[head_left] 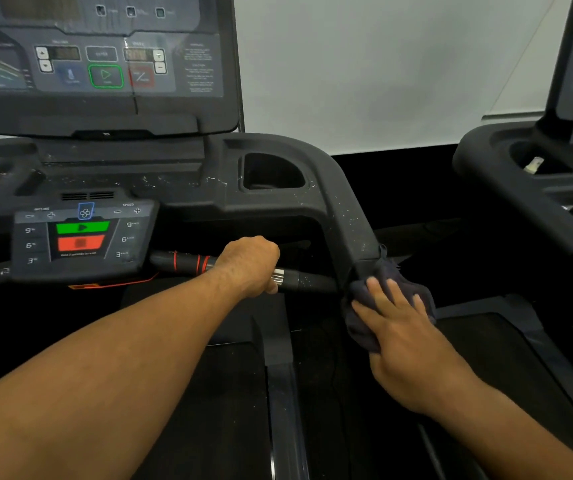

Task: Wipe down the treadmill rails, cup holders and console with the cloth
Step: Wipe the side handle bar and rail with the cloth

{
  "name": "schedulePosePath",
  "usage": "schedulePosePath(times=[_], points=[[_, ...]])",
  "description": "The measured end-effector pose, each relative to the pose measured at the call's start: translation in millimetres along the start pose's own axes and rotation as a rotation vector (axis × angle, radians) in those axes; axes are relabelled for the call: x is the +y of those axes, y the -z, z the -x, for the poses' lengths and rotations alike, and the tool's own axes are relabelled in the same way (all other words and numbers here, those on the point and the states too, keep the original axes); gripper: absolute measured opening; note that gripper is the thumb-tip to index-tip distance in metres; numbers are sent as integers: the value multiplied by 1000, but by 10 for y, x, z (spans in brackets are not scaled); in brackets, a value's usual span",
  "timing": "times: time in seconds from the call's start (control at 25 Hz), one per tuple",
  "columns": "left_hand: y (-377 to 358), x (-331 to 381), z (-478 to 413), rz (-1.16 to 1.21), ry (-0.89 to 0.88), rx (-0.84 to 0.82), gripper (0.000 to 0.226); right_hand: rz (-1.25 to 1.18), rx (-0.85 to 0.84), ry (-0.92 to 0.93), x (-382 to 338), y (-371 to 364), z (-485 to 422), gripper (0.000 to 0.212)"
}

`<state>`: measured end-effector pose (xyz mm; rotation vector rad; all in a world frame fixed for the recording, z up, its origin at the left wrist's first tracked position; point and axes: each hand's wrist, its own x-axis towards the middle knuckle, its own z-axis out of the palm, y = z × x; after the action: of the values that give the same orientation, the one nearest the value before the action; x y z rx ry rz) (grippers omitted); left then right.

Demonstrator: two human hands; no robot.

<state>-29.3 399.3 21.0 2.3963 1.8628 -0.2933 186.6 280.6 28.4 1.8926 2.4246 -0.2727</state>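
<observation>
Dim indoor view, soft light, mild blur.
The pale wall (382,64) right of the console (105,109) is the brightest area, evenly and diffusely lit. The console's upper face carries a faint milky sheen, and its small print is smeared past reading; the keypad (84,237) just below the console reads sharper. Farther below the console the belt (229,410) sinks into near black with little detail. Far right of the console, straight edges bow from wide-angle distortion.
</observation>
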Motion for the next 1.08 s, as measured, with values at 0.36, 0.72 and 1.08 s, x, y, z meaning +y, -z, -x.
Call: schedulePosePath(times=[0.36,0.72,1.08], points=[[-73,-45,12,21,-4,45,32,48,39,-120,-153,29,-419,70],[-24,-302,11,95,-140,20,41,-669,477,-142,-509,368,-153,47],[-198,-478,28,-18,-191,97,23,-359,380,-220,-882,-535,-1037,64]])
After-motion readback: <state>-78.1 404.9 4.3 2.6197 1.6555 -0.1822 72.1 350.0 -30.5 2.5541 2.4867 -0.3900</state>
